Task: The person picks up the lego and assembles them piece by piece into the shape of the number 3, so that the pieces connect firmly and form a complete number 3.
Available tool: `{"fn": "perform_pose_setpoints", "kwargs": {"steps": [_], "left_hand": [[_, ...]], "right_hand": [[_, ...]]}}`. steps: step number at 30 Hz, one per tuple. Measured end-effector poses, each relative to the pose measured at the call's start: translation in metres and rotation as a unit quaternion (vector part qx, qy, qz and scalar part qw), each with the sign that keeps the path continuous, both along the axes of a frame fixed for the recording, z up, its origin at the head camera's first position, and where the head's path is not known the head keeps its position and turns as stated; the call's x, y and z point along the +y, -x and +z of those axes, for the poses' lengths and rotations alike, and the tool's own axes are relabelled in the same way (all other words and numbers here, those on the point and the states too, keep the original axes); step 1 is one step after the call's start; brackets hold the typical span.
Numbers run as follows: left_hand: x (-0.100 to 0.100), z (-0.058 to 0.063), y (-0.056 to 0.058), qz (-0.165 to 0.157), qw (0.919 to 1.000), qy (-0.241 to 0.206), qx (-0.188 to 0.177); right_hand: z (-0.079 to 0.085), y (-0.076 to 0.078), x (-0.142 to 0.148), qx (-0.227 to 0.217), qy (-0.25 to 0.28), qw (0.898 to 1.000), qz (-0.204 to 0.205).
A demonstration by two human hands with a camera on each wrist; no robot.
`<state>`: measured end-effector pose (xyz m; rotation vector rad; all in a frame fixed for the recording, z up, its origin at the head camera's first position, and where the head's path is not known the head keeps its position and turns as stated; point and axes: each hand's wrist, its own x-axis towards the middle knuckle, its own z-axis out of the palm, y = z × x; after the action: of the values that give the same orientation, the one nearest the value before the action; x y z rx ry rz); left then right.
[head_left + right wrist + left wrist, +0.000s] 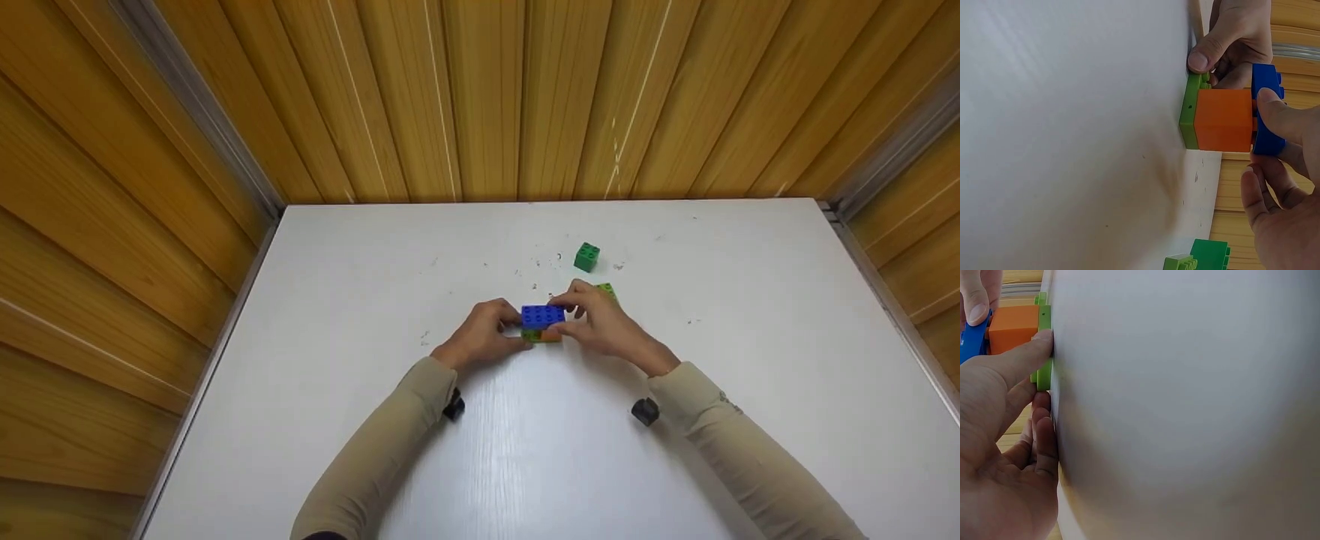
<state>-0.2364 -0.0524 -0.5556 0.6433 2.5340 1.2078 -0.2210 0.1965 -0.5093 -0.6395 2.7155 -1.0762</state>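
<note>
Above orange brick [1223,121], right hand [602,324] pinches tilted blue brick [540,316]

Clock positions are taken from the stack, with twelve toward the back wall [487,97]. On the tabletop [360,285] lies the base plate [1189,118]; the middle block [1223,121] sits on its three o'clock end. Above that, the top block [538,316] overhangs toward nine, a narrow gap between the two. The left hand [487,331] is at nine, touching the plate; the right hand [606,324] is at three, touching the top block. A loose block [587,257] stands at one; a partly hidden piece [607,289] lies at two.
</note>
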Motion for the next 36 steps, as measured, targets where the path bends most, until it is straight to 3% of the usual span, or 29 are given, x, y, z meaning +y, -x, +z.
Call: {"fn": "perform_pose_setpoints", "kwargs": {"steps": [15,23,36], "left_hand": [[-0.0010,0.0019,0.0002,-0.007,0.9999,-0.004,0.011],[-0.0009,0.0008,0.0000,-0.011,0.9999,-0.002,0.007],[-0.0001,0.0021,0.0003,-0.013,0.9999,0.003,0.009]], "right_hand": [[0.0052,-0.0008,-0.0056,0.003,-0.019,1.000,0.016],[0.0008,0.0008,-0.0069,0.025,-0.027,0.999,0.030],[-0.0021,0.0006,-0.0076,0.025,-0.018,0.999,0.035]]}}
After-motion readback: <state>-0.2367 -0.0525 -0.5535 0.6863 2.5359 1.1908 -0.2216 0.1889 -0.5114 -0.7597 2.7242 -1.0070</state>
